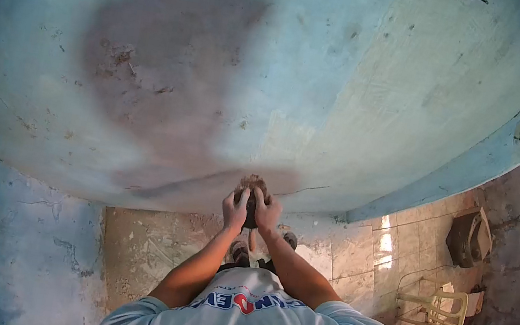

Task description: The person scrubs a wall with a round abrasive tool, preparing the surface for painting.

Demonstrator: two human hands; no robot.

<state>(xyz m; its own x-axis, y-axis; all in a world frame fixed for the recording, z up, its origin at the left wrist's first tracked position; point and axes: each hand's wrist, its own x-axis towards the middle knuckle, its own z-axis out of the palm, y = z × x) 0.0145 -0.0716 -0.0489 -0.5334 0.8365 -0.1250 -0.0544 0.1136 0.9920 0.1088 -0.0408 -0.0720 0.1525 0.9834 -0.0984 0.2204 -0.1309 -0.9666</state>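
Both of my hands are together in front of my chest, close to the blue wall (297,100). My left hand (235,210) and my right hand (267,214) grip a dark brown object (251,210) from its two sides, thumbs on top. Its upper end looks rough and lighter brown, like bristles or a clump; I cannot make out exactly what it is. A short brown piece (252,239), perhaps a handle, shows below it.
A pale plastic chair (434,306) lies or stands at the lower right on the tiled floor (362,247). Beyond it is a dark boxy object (469,238). Chipped, cracked patches mark the wall, and my shoes (240,252) show below my hands.
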